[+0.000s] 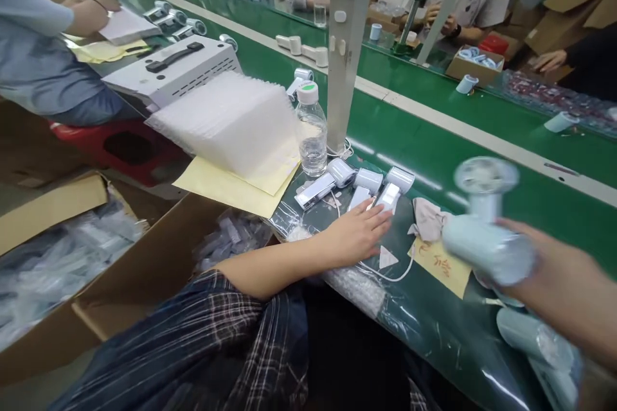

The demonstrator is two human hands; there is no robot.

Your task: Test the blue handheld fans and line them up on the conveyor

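My left hand point(359, 234) lies with its fingers spread at the lower ends of two light-blue devices on the dark table mat; one point(399, 181) is at its fingertips. A third device point(328, 183) lies just to the left, near a white cable. At the right, my right hand point(544, 257) is wrapped round a blurred light-blue device point(489, 247) with a round, fan-like head, held above the table. Its fingers are mostly hidden behind the device. Below that hand lies another light-blue device point(540, 337). A yellow paper with red writing point(443, 266) and a crumpled cloth point(428, 219) lie between my hands.
A water bottle point(312, 135) stands beside a metal post point(344, 45). Left of it are a stack of white foam sheets point(231, 115) and a grey metal box point(173, 70). Open cartons point(130, 276) stand lower left. Beyond runs a green conveyor point(434, 122), with other people around it.
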